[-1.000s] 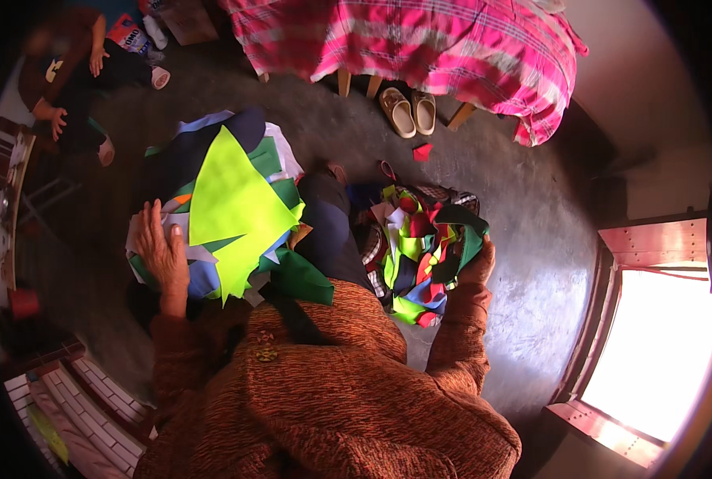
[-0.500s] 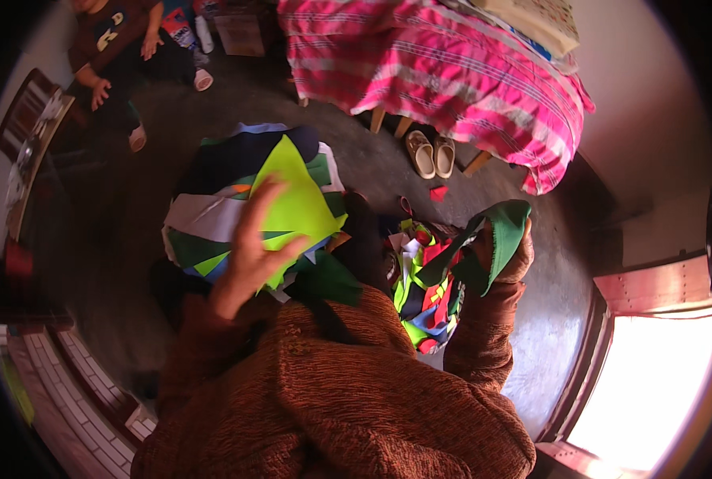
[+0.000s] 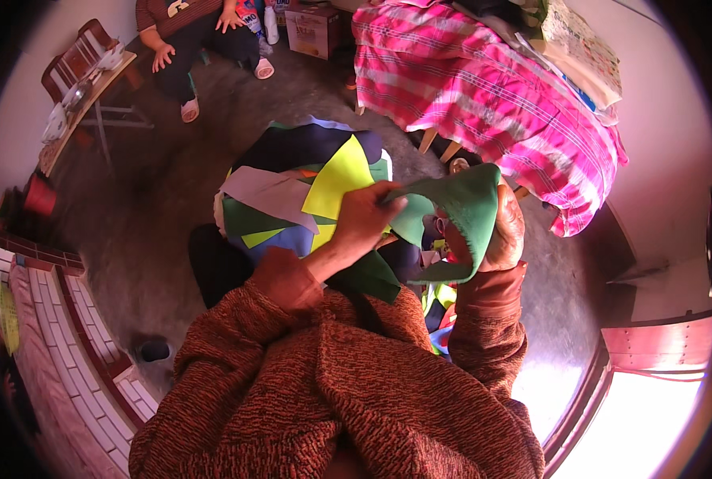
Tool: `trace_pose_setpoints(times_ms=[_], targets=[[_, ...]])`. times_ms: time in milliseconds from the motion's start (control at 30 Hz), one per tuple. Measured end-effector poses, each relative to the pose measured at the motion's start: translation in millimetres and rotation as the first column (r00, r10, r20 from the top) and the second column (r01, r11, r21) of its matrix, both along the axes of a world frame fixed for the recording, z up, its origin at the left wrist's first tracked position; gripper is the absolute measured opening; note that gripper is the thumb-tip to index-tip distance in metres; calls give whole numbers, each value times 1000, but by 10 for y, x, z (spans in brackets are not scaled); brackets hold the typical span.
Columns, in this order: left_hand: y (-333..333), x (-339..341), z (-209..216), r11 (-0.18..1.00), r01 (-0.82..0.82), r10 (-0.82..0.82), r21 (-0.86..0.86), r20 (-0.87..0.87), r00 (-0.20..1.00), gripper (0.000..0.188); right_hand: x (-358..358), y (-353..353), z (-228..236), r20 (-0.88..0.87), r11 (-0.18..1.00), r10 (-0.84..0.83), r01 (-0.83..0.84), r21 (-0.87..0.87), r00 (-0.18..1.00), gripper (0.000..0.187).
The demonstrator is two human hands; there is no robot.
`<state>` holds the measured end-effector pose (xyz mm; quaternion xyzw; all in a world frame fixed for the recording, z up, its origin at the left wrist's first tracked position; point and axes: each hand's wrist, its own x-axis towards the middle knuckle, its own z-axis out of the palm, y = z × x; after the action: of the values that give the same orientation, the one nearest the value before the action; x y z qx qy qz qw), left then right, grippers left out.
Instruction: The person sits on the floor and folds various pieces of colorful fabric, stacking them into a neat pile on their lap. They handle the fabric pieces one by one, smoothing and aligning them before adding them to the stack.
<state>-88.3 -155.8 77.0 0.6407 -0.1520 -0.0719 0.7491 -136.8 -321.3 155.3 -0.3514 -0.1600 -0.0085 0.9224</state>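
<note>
A green cloth piece (image 3: pixel 472 201) is stretched between my hands above my lap, its cut edge curving down. My right hand (image 3: pixel 506 231) grips its right side, with the fingers partly hidden behind the cloth. At its left end, my left hand (image 3: pixel 361 217) pinches the cloth between thumb and fingers. Left of the hands lies a heap of cut cloth pieces, with a navy piece (image 3: pixel 300 152), a grey piece (image 3: pixel 269 191) and a bright yellow-green piece (image 3: pixel 340 177) on top. Another dark green piece (image 3: pixel 378 279) rests on my lap. Below the right hand, colourful scraps (image 3: pixel 442 299) are partly covered.
Ahead stands a bed or table draped in pink checked cloth (image 3: pixel 483 80), with a shoe (image 3: pixel 458 165) beneath. A seated person (image 3: pixel 200 48) is at the far left, near a carton (image 3: pixel 312 32). A small table (image 3: pixel 92 100) stands left; a bright doorway (image 3: pixel 643 423) opens right.
My left hand has moved right from above the heap and taken hold of the green cloth, which is now spread between both hands. The whole view has shifted.
</note>
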Motion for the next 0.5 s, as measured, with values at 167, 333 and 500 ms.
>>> trace_pose_setpoints(times_ms=[167,333,500], targets=[[462,48,69,942,-329,295,68,303,906,28,76,-315,-257,-112,947,-267,239,-215,957,34],[799,19,230,792,-594,344,141,701,625,46,-36,-704,-749,-202,865,-181,58,-499,962,17],[1015,70,163,614,-751,218,243,862,457,39,-43,-745,-1193,-254,808,-265,70,-585,930,12]])
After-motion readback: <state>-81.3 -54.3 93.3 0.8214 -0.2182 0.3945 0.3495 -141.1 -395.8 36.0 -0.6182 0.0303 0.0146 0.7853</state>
